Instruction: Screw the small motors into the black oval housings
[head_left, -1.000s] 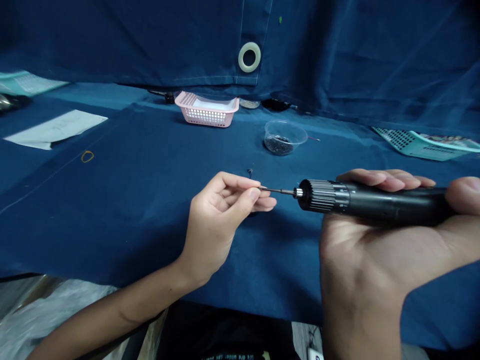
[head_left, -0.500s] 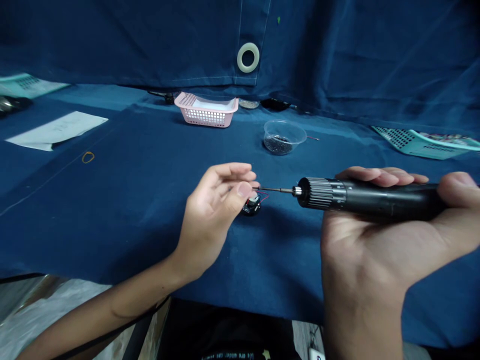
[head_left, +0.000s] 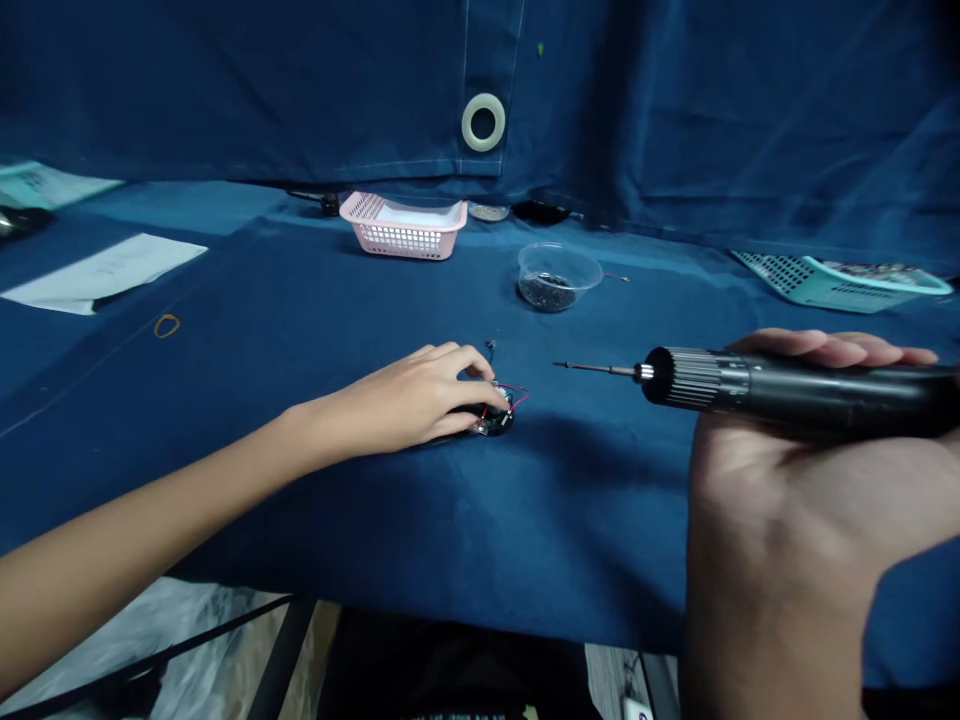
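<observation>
Head view. Your left hand (head_left: 397, 400) lies on the blue cloth (head_left: 300, 520), fingers curled down over a small round black part (head_left: 495, 423) with red and dark wires coming off it. They touch it, but I can't tell if that's a firm grip or just a rest. Your right hand (head_left: 795, 500) cradles a black electric screwdriver (head_left: 780, 390) in the palm, fingers wrapped over the top of the barrel. Its thin bit (head_left: 592, 367) points left toward the part, near it but not touching. A tiny dark piece (head_left: 490, 350) lies just beyond your left fingertips.

Farther back: clear plastic bowl (head_left: 551, 280) of small dark bits, pink plastic basket (head_left: 401, 230), teal slotted tray (head_left: 832, 275) at right, white paper sheet (head_left: 97, 272) and rubber band (head_left: 166, 325) at left.

Looks like a positioning step; nothing seems to be driven. Next move calls for the part held steady and the bit tip lined up on it.
</observation>
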